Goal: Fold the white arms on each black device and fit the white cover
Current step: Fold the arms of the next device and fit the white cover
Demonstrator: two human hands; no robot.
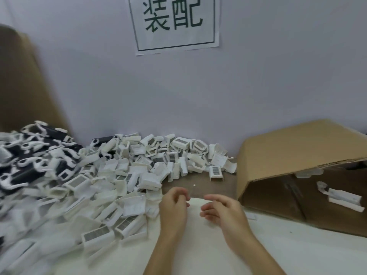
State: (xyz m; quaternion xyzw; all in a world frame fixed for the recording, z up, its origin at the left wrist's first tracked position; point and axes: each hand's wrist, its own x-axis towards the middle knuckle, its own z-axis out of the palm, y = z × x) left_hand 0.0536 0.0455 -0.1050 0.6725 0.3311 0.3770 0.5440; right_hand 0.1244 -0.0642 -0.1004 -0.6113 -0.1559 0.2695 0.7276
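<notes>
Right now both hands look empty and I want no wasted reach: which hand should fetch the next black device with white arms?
Left hand, probably: the black devices are heaped far left on its side.

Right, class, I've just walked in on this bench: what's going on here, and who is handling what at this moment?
A person sits at an assembly bench with both hands empty: the left hand and right hand hover with fingers loosely curled. To the left lies a heap of white covers, and beyond it a pile of black devices with white arms. A cardboard box on its side at right holds one finished unit.
</notes>
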